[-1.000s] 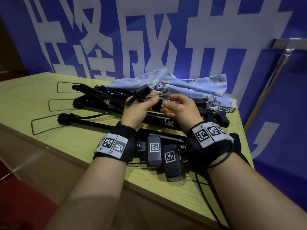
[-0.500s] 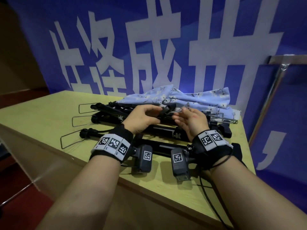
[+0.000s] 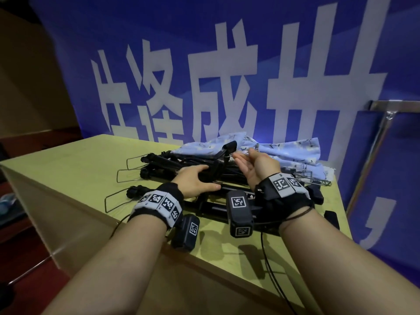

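A pile of black clip hangers [image 3: 159, 165] with wire loops lies on a yellow-green table [image 3: 75, 173]. My left hand [image 3: 193, 184] grips the black bar of one hanger, whose clip end [image 3: 230, 147] sticks up. My right hand [image 3: 256, 169] is lifted just to the right of that clip, palm turned up and fingers relaxed, holding nothing. Behind the hangers lies a crumpled light-blue flowered cloth [image 3: 284, 151]. Both wrists wear black bands with printed square markers.
Two black marker boxes [image 3: 239, 214] hang by my wrists over the table's near edge, with a thin cable [image 3: 268, 269] trailing down. A blue banner with big white characters [image 3: 204, 87] stands right behind the table. A metal rail [image 3: 375, 151] rises at the right.
My right hand has let go of the hanger clip and turned palm up. My left hand has shifted down onto a hanger bar. The camera has tilted upward.
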Action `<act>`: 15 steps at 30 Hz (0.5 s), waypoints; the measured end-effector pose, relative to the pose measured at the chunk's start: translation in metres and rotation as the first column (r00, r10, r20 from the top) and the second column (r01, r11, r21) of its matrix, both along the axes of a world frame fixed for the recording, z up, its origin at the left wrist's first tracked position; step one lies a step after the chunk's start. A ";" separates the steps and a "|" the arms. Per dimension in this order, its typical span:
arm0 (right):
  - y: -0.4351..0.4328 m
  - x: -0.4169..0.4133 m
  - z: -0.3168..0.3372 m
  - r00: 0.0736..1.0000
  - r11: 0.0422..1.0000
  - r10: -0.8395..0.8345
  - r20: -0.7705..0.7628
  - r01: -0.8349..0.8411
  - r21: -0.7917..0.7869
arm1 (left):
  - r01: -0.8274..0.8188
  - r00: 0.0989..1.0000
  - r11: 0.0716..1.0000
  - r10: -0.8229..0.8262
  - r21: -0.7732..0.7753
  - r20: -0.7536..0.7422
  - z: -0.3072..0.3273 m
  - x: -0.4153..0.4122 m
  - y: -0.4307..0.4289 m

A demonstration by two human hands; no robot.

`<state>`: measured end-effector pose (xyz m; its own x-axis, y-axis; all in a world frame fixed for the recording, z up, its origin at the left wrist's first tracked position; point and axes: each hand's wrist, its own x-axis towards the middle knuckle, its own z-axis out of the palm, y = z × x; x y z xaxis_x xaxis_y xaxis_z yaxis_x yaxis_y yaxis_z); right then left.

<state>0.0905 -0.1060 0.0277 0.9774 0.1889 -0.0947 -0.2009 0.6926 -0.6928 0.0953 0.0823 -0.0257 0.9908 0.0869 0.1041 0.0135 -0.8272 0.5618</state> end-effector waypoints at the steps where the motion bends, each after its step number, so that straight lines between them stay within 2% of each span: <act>1: 0.000 -0.001 0.002 1.000 1.000 0.007 -0.008 -0.007 0.023 | -0.004 1.000 0.999 0.003 0.036 0.005 0.000 0.003 0.001; 7: -0.008 0.011 0.010 1.000 0.992 -0.008 -0.009 0.009 0.124 | 0.043 0.997 0.978 -0.054 0.203 0.047 0.006 0.017 -0.003; 13: -0.017 0.025 0.014 0.999 0.983 -0.042 -0.002 0.042 0.178 | 0.084 0.994 0.981 -0.096 0.173 0.060 0.009 0.027 -0.013; 15: -0.021 0.030 0.012 0.998 0.978 -0.068 -0.017 0.070 0.195 | 0.087 0.993 0.974 -0.101 0.209 0.054 0.010 0.030 -0.014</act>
<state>0.1206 -0.1271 0.0395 0.9879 0.1368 -0.0729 -0.1544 0.8267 -0.5410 0.1249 0.0683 -0.0159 0.9842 -0.0360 0.1731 -0.1000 -0.9209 0.3767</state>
